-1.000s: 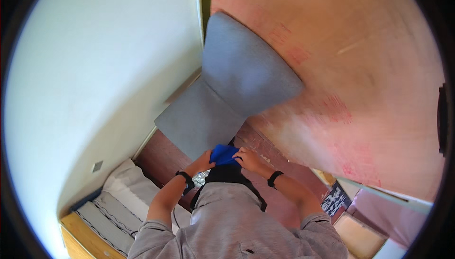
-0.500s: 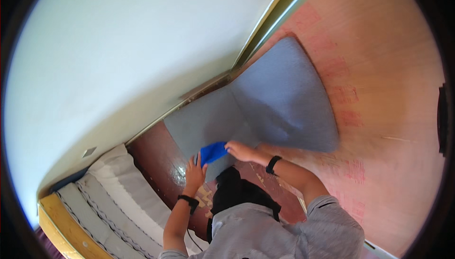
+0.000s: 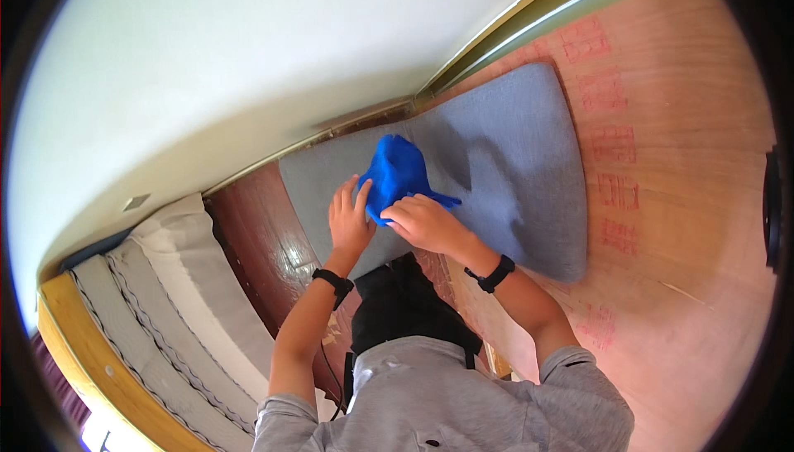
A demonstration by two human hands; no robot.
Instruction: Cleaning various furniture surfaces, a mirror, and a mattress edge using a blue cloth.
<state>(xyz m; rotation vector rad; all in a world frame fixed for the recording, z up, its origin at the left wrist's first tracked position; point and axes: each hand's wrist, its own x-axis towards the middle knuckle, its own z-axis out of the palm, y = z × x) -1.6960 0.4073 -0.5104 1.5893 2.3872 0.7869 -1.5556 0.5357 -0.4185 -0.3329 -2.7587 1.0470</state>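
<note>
A piece of blue cloth (image 3: 399,172) hangs spread out in front of me, its lower edge bunched near my fingers. My left hand (image 3: 351,222) holds its left edge, with some fingers pointing up beside the fabric. At the lower right edge, my right hand (image 3: 425,222) pinches the cloth between thumb and fingers. Beneath and behind it lies a grey padded cushion (image 3: 529,146), bent in the middle, one part along the wall and the other reaching right. Whether the cloth touches the cushion I cannot tell.
A white wall (image 3: 207,55) runs along the far left. At lower left stand stacked pale mattresses (image 3: 178,320) in a yellow wooden frame (image 3: 99,369). Dark red glossy flooring (image 3: 265,220) shows beside them. A wooden board surface with red print (image 3: 662,237) stretches along the right.
The blue cloth has gone from a small flat shape to a wider, billowing spread farther away from me. Both hands have moved up and forward, and my right hand has come closer to the left.
</note>
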